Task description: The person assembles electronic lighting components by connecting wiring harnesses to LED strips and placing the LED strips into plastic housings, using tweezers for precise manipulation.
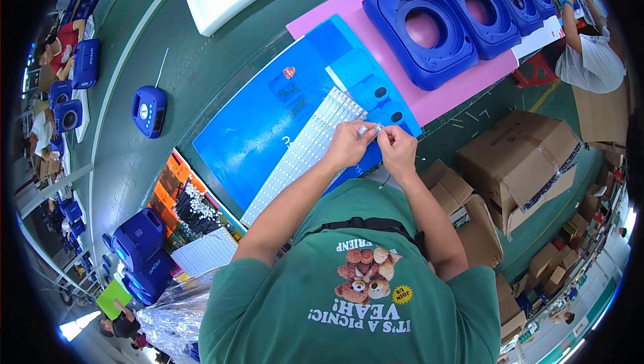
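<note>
My left hand (pixel 348 145) and my right hand (pixel 398 151) are close together in front of my body, fingers pinched. Between their fingertips shows a small silvery-white piece (pixel 363 131), too small to name surely. A thin dark wire (pixel 385 182) hangs below my right hand. Beside my left hand lies a long sheet of white LED strips (pixel 302 153), dotted in rows, slanting down to the left past my left forearm. It rests on a blue printed board (pixel 251 106) on the green table.
Several blue speaker housings (pixel 422 32) with round holes stand on a pink sheet (pixel 312 22). An orange tray (pixel 164 186) of wired parts is at left. Cardboard boxes (pixel 516 156) fill the right side. A co-worker (pixel 590 59) sits at far right.
</note>
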Tool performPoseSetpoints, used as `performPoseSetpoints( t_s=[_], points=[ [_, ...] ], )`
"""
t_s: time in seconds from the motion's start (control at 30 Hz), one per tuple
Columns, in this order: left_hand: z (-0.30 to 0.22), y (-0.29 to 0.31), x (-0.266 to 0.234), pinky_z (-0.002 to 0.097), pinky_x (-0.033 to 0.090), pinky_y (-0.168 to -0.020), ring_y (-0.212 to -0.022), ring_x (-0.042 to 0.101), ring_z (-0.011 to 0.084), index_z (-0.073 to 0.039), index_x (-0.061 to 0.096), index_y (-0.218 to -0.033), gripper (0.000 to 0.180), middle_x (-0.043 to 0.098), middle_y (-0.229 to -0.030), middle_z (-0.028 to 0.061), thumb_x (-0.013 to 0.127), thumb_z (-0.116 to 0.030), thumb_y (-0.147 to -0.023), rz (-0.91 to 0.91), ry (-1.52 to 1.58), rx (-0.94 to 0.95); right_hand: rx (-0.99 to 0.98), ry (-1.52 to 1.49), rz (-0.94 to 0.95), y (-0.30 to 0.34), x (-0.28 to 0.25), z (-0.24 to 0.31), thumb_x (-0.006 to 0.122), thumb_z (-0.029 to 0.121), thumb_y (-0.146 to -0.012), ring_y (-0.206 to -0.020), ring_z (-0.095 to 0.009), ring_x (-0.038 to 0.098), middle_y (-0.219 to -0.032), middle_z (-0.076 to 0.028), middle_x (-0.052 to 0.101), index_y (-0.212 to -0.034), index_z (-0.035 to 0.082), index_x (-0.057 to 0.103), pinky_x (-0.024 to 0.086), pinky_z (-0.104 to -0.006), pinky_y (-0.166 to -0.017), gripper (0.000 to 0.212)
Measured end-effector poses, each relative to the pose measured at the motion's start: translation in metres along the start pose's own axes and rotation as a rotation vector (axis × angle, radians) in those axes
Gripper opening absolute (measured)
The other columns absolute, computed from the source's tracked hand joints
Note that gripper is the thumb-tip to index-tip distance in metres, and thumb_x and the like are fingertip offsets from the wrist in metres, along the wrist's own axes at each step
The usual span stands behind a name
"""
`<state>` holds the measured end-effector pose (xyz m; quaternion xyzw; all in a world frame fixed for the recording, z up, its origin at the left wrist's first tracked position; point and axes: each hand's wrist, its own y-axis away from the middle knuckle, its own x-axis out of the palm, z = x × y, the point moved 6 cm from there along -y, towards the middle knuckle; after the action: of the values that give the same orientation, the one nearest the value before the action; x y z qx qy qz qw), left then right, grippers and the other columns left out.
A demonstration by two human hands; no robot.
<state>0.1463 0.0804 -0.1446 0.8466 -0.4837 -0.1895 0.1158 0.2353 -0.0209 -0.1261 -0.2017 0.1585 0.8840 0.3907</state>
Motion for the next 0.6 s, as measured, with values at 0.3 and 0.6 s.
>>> performPoseSetpoints(
  t_s=[0.3,0.6],
  points=[
    [0.011,-0.001,-0.002,0.0264,0.050,-0.069,-0.077,0.062,0.0125,0.004,0.065,-0.096,0.016,0.067,-0.083,0.0103,0.058,-0.005,-0.085,0.011,0.040,-0.106,0.433,-0.531,0.145,0.004,0.017,-0.032,0.059,0.014,-0.084,-0.051,-0.008,0.054,-0.060,-0.004,0.059,-0.079,-0.001,0.062,0.043,-0.0242,-0.047,0.016],
    [0.011,-0.003,0.000,0.0256,0.049,-0.068,-0.075,0.060,0.0111,0.003,0.066,-0.096,0.016,0.066,-0.081,0.0071,0.058,-0.005,-0.085,0.052,0.213,-0.113,-0.063,-0.090,0.042,0.000,0.006,-0.003,0.058,0.013,-0.084,-0.049,-0.008,0.053,-0.061,-0.004,0.060,-0.079,-0.002,0.062,0.042,-0.0236,-0.045,0.016]
  ],
)
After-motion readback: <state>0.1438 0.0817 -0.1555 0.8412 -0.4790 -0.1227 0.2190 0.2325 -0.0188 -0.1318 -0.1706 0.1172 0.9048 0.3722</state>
